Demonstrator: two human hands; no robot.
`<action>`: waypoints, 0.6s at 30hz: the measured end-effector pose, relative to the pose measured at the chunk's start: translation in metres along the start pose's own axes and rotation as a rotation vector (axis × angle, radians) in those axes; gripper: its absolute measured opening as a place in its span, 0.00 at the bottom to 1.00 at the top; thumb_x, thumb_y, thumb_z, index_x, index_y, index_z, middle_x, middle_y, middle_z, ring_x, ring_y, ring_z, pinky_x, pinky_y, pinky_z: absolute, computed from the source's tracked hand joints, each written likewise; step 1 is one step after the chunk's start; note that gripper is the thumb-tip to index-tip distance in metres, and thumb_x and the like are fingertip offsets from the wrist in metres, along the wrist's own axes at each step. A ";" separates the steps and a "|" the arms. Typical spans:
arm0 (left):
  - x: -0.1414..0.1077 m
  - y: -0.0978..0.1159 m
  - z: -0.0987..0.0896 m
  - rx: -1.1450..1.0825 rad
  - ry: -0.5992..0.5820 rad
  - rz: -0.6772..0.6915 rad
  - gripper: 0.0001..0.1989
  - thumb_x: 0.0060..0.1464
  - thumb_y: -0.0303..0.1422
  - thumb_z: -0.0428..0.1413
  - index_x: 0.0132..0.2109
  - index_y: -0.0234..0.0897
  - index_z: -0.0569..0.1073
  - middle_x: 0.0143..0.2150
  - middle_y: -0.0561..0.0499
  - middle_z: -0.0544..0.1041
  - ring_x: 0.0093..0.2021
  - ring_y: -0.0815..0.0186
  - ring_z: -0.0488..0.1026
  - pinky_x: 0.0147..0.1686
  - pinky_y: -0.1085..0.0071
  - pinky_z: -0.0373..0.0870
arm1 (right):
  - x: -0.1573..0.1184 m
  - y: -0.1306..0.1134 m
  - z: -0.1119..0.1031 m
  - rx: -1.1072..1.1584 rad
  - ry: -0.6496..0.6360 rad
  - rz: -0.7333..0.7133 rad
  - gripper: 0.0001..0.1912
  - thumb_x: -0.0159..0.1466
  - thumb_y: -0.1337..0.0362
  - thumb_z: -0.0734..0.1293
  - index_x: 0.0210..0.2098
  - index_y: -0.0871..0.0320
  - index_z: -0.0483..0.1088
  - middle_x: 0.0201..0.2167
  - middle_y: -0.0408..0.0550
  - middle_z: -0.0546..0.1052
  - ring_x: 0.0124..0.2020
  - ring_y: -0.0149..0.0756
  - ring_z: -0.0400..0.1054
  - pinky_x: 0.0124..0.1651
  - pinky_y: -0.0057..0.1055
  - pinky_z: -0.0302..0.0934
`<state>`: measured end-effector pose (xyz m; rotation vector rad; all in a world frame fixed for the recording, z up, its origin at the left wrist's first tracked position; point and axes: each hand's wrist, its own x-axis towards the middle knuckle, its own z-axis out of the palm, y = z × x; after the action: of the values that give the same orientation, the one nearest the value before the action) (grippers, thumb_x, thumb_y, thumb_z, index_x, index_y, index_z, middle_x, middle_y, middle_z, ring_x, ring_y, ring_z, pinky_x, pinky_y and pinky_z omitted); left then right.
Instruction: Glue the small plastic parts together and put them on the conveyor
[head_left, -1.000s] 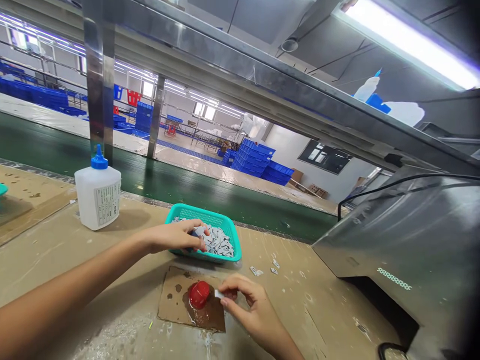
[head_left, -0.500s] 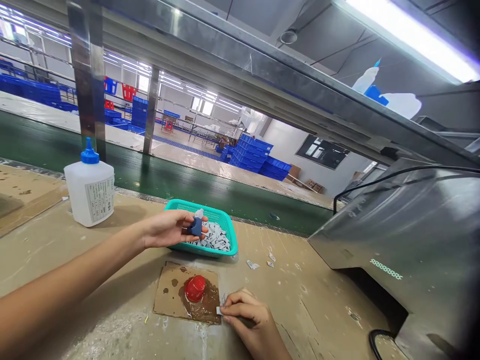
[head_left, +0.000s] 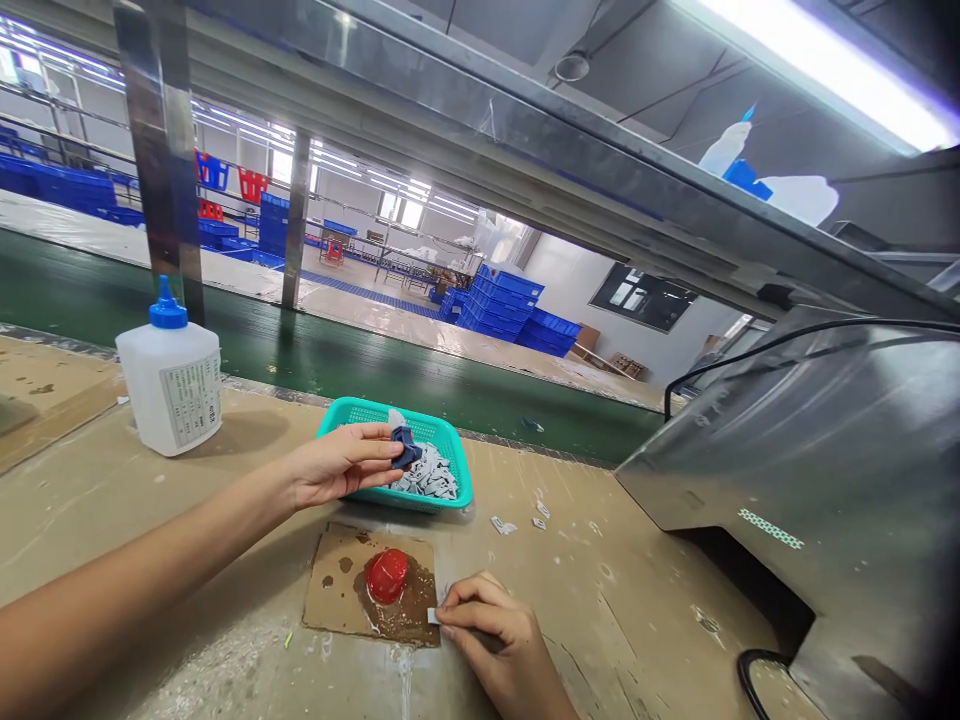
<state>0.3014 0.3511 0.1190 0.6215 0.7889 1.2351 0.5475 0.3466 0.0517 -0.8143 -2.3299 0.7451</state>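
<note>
My left hand pinches a small dark blue piece with a pale tab, holding it above a teal plastic mesh basket. The basket is heaped with white-grey scraps. My right hand pinches a small white piece at the lower right corner of a cardboard sheet. On that sheet, close to the white piece, sits a red cap in a brown, wet-looking smear. The sheet lies on a stained tan work table.
A white plastic bottle with a blue nozzle stands at left. A green conveyor belt runs behind the table. A steel machine housing fills the right side. Small white scraps lie nearby. Stainless posts and overhead rails cross the view.
My left hand has lifted the blue piece from the basket and turned it. My right hand has moved down to the cardboard's lower right corner. The view has shifted slightly.
</note>
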 end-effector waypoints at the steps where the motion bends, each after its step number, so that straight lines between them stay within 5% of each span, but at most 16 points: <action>1: 0.000 -0.001 0.000 0.007 0.001 -0.002 0.09 0.44 0.17 0.55 0.33 0.31 0.71 0.31 0.51 0.75 0.31 0.72 0.74 0.34 0.78 0.73 | 0.000 0.000 0.000 -0.006 0.000 0.000 0.10 0.55 0.72 0.64 0.29 0.55 0.77 0.28 0.50 0.74 0.31 0.37 0.68 0.34 0.31 0.62; 8: -0.003 -0.004 0.002 0.073 0.043 -0.016 0.08 0.41 0.24 0.60 0.33 0.33 0.71 0.30 0.51 0.74 0.28 0.72 0.72 0.24 0.83 0.69 | 0.001 -0.003 0.000 -0.049 -0.007 -0.014 0.10 0.56 0.73 0.63 0.29 0.58 0.76 0.28 0.51 0.73 0.31 0.37 0.67 0.32 0.30 0.62; 13: -0.001 -0.007 0.002 0.124 -0.006 -0.001 0.10 0.45 0.30 0.59 0.38 0.33 0.74 0.33 0.49 0.74 0.21 0.79 0.62 0.14 0.87 0.56 | 0.001 -0.006 -0.001 -0.072 -0.008 -0.030 0.09 0.56 0.73 0.63 0.28 0.58 0.76 0.28 0.50 0.73 0.32 0.36 0.66 0.34 0.30 0.62; 18: 0.004 -0.012 -0.002 0.037 -0.090 0.014 0.12 0.43 0.31 0.61 0.38 0.34 0.74 0.32 0.52 0.73 0.19 0.81 0.58 0.16 0.85 0.56 | -0.001 0.001 0.000 -0.103 -0.013 -0.094 0.10 0.56 0.74 0.63 0.28 0.59 0.76 0.27 0.51 0.73 0.31 0.36 0.67 0.33 0.29 0.62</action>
<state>0.3071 0.3519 0.1078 0.7092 0.7341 1.1995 0.5484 0.3461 0.0504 -0.7393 -2.4164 0.5967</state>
